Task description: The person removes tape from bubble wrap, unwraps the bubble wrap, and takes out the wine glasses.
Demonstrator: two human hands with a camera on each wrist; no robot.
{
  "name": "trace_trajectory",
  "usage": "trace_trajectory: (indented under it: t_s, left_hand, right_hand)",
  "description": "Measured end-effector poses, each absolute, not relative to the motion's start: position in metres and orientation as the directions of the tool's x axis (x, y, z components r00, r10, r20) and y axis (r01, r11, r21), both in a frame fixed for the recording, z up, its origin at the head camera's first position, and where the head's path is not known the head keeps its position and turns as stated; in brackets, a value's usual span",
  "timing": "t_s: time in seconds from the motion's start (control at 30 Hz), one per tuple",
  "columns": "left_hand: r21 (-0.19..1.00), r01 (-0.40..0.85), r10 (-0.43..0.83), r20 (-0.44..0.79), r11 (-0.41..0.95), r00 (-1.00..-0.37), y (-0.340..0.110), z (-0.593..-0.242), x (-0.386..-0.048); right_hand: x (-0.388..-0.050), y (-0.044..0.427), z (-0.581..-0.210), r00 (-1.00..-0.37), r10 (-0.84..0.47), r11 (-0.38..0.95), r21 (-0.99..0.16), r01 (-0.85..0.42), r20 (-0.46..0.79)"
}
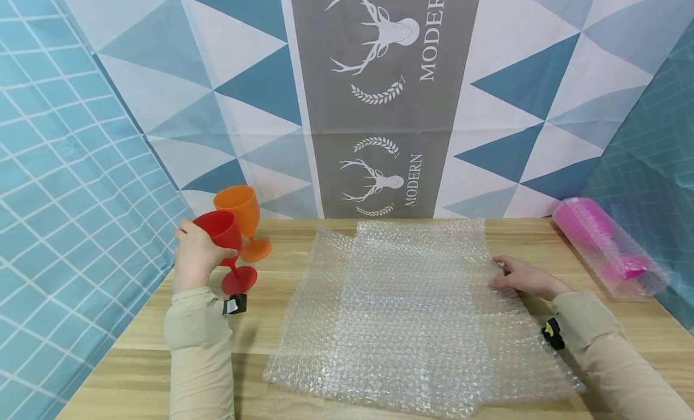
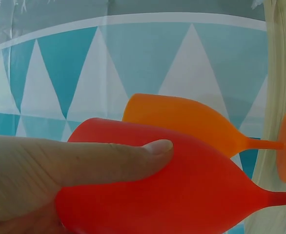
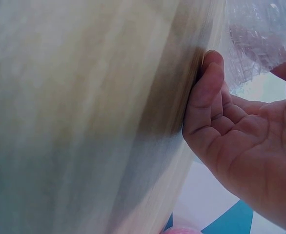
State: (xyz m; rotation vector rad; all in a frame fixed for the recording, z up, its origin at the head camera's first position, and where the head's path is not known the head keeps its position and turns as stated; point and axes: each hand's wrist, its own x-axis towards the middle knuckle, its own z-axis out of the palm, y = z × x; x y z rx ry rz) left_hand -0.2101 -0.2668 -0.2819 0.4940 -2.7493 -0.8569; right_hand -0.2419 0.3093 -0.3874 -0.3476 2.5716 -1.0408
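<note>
My left hand (image 1: 196,254) grips the bowl of a red plastic goblet (image 1: 226,228), its thumb laid along the near side in the left wrist view. The red goblet is upright; I cannot tell whether its foot touches the table. Just behind it stands an orange goblet (image 1: 240,208). Sheets of clear bubble wrap (image 1: 406,311) lie overlapped and flat across the middle of the table. At their right edge, my right hand (image 1: 525,276) pinches the top sheet's border between thumb and fingers. Its curled fingers (image 3: 209,87) lie close to the wood in the right wrist view.
A pink goblet rolled in bubble wrap (image 1: 607,245) lies on its side at the far right. The wooden table (image 1: 141,360) meets a patterned cloth backdrop (image 1: 379,106) behind and a blue tiled cloth (image 1: 59,167) on the left.
</note>
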Motion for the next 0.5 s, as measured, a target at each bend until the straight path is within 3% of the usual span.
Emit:
trace_trajectory:
  t_s: [0.5]
  left_hand:
    - [0.536,-0.266,-0.398,0.147,0.801,-0.905,-0.2665,-0.2848,-0.2123]
  right_hand:
    - [-0.2417,0.3088,-0.3863,-0.912,-0.349,0.704,-0.702,-0.105,-0.214]
